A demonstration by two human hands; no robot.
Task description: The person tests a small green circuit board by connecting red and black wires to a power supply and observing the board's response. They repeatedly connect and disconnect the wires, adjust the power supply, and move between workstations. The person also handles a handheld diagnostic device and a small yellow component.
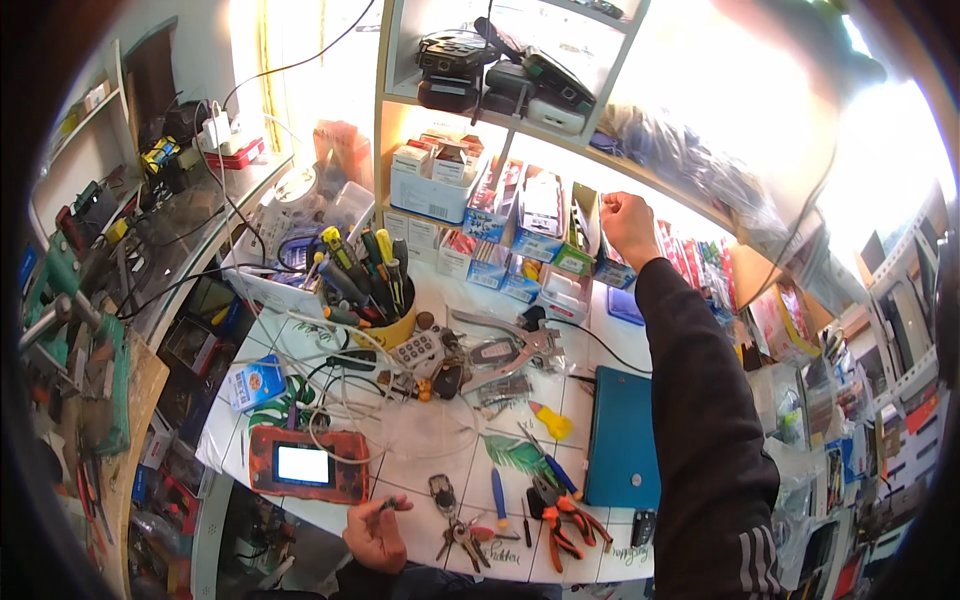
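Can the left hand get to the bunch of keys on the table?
Probably yes: the left hand rests on the table beside the bunch of keys, with only bare tile between them, though it pinches something small.

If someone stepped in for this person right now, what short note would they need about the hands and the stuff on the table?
Left hand: low at the near edge of the tiled table, pinching a small dark-green piece between its fingertips; what it is cannot be told.
Right hand: raised, closed in a fist at the shelf of small boxes; whether it holds anything cannot be seen.
Nearby: bunch of keys just right of the left hand, orange-handled pliers, red device with lit screen, blue box, yellow cup of screwdrivers.
Done or left: not readable from this view.
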